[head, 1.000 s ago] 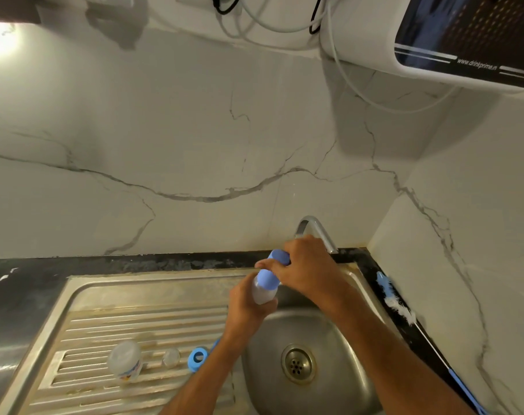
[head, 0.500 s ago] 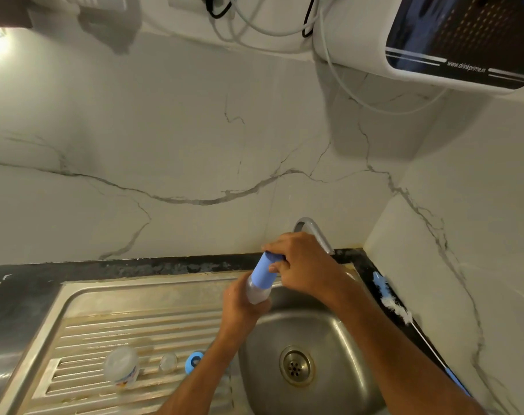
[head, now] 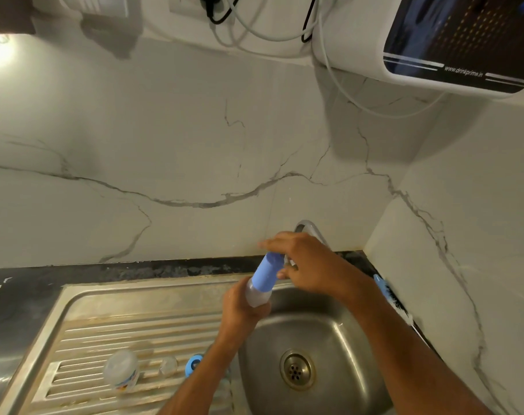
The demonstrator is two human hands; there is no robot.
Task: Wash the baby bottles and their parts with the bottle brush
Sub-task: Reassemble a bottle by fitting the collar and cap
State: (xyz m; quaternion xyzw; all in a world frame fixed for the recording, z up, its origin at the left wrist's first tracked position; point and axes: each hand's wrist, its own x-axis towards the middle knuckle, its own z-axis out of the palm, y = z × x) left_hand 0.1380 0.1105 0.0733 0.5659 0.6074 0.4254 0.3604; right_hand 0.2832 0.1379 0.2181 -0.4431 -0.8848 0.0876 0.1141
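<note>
Over the back-left rim of the sink bowl (head: 338,330), my left hand (head: 239,307) grips the clear body of a baby bottle (head: 256,295), which tilts up and to the right. Its tall blue cap (head: 266,271) points at the tap (head: 310,229). My right hand (head: 308,262) covers the cap's top end, fingers over it and thumb against its side. A second clear bottle (head: 121,371) lies on the drainboard (head: 105,324) beside a clear teat (head: 168,365) and a blue ring (head: 193,362). The blue-and-white bottle brush (head: 391,298) lies on the right counter edge.
The drain (head: 296,368) sits in the middle of the bowl. No water is visibly running. A black counter strip (head: 134,269) runs behind the sink under marble walls. A white water purifier (head: 434,40) with hanging cables is mounted at the upper right.
The bottle has tilted further toward the tap and more of the blue cap shows. My right hand has slid from around the cap up to its top end.
</note>
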